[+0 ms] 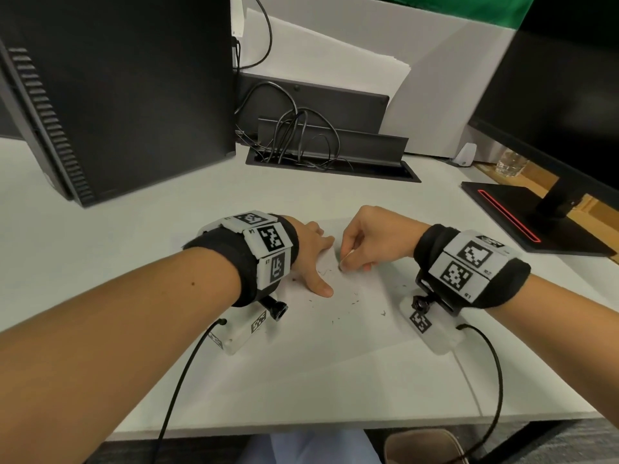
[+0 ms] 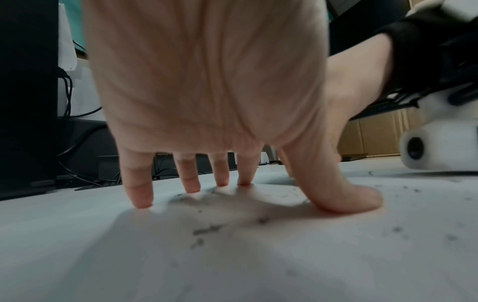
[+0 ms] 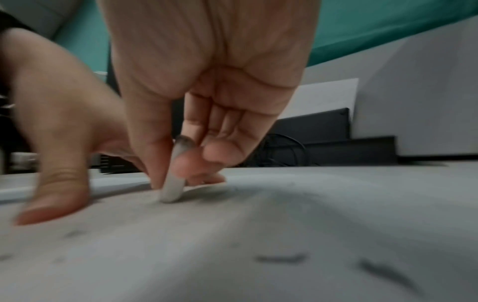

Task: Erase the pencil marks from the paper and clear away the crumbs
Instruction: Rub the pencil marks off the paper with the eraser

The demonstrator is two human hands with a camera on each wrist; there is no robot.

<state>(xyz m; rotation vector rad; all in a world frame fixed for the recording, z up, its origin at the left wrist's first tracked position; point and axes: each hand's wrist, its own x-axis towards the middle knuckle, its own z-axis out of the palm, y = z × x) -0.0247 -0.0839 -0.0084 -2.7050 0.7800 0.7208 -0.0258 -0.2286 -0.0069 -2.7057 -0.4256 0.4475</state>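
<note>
The erasing is judged to be under way and not finished. A few faint pencil marks (image 1: 324, 272) can be made out on the paper (image 1: 351, 329) just beside the eraser (image 1: 345, 260), which is pressed tip-down onto the sheet between the two hands, near its far edge. Whether other marks lie under the hands cannot be told. The clearing step is judged not yet begun: dark crumbs (image 1: 355, 298) are scattered over the middle and right of the sheet, and more are seen in the left wrist view below the palm.

The eraser is held in a narrow grip of the right hand (image 1: 375, 236), pinched between thumb and fingertips. The left hand (image 1: 310, 252) is spread wide and holds nothing; the sheet is pinned to the table (image 1: 100, 262) by its straight fingers (image 2: 139, 190) and its thumb.

The eraser is a small, flat, rounded slab, pale grey-white and matte, smudged dark with graphite at its upper end in the right wrist view. It is judged soft and rubbery. The paper is thin, white and smooth, lying nearly flat, close in tone to the table. The crumbs are thin dark curls and specks, judged light enough to be brushed off easily.
</note>
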